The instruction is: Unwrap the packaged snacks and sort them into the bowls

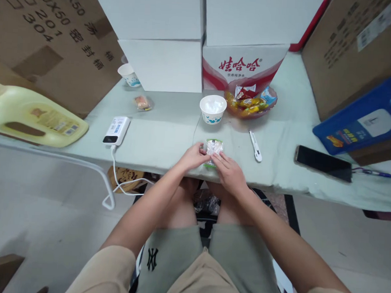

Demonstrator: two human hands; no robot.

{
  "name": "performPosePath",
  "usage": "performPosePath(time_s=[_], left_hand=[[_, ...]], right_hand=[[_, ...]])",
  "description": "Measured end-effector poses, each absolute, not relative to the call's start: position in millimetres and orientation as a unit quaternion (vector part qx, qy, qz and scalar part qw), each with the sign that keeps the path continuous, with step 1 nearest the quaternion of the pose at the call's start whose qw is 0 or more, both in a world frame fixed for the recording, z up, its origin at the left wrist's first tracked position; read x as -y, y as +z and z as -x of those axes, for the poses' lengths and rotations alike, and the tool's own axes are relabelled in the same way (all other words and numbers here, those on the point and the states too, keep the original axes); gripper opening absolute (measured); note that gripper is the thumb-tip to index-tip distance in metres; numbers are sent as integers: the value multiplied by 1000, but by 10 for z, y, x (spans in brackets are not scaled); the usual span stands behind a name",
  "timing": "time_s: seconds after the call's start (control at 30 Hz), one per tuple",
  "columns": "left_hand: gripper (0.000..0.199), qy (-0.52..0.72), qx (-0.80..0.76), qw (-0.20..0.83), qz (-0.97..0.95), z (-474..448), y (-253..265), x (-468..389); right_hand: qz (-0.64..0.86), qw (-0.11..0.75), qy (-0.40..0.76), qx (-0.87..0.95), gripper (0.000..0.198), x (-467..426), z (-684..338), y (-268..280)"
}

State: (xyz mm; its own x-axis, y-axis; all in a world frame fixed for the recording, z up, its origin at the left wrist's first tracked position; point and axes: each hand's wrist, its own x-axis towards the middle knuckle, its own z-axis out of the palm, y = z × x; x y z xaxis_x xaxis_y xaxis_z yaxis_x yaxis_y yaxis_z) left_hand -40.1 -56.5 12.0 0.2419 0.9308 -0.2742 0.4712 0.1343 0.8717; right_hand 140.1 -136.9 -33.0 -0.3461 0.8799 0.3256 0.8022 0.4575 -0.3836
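Head view: what can be read, clock centred on the packet?

Red 娃哈哈 and 饮用纯净水 are printed on the white-and-red carton at 1 o'clock. 40X50, 密封桶, 201 and 304 are printed on the brown carton at 10. Interlocked NY is stitched on the shorts at 7. Labels on the yellow jug at 9 and blue bottle between 2 and 3: too small to be read.

Packet?

Small, clear, crinkled film, edged green at its 12 and 6; contents pale, blurred. Laid on the pale green cloth, near the table's close edge.

Grip?

Left hand is set at the packet's 9, fingers curled, narrow thumb gap, edge touched. Right hand is laid over its 4 o'clock side, fingers stretched. Whether it's pinched by either cannot be told.

Surroundings, obstructions?

Packet's lower part is partly covered by fingers. Paper cup at 12, backed by white boxes; glass bowl of wrapped sweets at 1; cutter knife at 3, phone farther out. Power bank at 9, its white cable draped over the edge.
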Motion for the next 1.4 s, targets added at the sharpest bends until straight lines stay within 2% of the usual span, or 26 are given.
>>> performPosePath(time_s=[0.07,0.17,0.27,0.37,0.53,0.67,0.73,0.83,0.9,1.07,1.13,1.2,1.4], left_hand=[[36,203,-545,563,-587,397,156,539],[29,239,-505,617,-554,391,202,544],[42,325,-467,641,-515,364,220,591],[65,322,-438,698,-466,301,206,620],[81,392,-434,694,-420,188,29,552],[88,467,-433,665,-389,155,-156,507],[84,486,-435,652,-387,145,-207,510],[71,490,-437,636,-405,128,-242,526],[64,490,-433,631,-417,123,-258,535],[58,493,-412,622,-447,130,-289,546],[58,493,-404,619,-458,131,-291,548],[59,492,-401,621,-460,129,-286,551],[65,492,-394,659,-411,140,-203,565]], right_hand=[[498,279,74,817,54,1372,-1410,-402],[480,338,61,808,50,1392,-1417,-454],[478,396,45,783,47,1397,-1424,-437],[474,416,33,776,43,1360,-1428,-366],[515,344,24,784,37,1251,-1625,-115],[710,277,-17,648,43,1100,-2046,76],[769,205,-7,605,43,1008,-2236,105],[782,123,26,610,29,949,-2370,91],[782,133,50,607,28,1004,-2346,84],[717,311,160,604,43,1319,-1986,151],[677,351,176,622,46,1385,-1778,186],[660,344,157,649,47,1382,-1590,202],[677,203,91,702,50,1306,-1364,116]])
